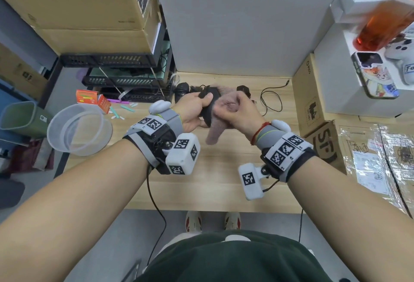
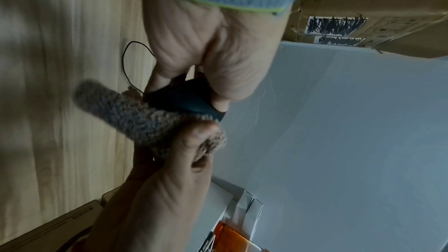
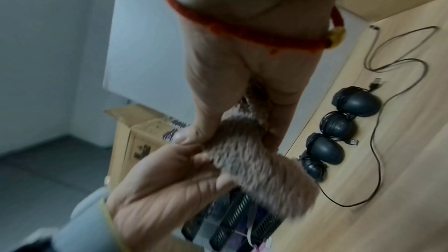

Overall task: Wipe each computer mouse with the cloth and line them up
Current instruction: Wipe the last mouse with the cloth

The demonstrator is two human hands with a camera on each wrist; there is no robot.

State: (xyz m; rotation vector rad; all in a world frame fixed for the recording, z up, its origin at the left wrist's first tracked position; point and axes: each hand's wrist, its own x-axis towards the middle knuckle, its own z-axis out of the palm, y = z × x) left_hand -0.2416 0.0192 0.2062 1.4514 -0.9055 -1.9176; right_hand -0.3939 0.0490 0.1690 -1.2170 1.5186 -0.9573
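Above the back of the wooden table (image 1: 219,174), my left hand (image 1: 199,106) grips a black computer mouse (image 1: 209,104). My right hand (image 1: 233,111) grips a fuzzy pink-brown cloth (image 1: 215,133) and holds it against the mouse's side, with one end hanging down. In the left wrist view, fingers and thumb pinch the mouse (image 2: 186,101), and the cloth (image 2: 126,114) covers its lower face. The right wrist view shows several more dark mice (image 3: 337,125) in a row along the table's far edge; the cloth (image 3: 254,152) hides the held mouse.
A loose black cable (image 1: 271,100) loops at the back right. Black mesh trays (image 1: 125,80) under cardboard boxes stand at the back left, beside a clear plastic tub (image 1: 78,129). More boxes (image 1: 313,98), a phone (image 1: 374,75) and an orange bottle (image 1: 380,26) crowd the right.
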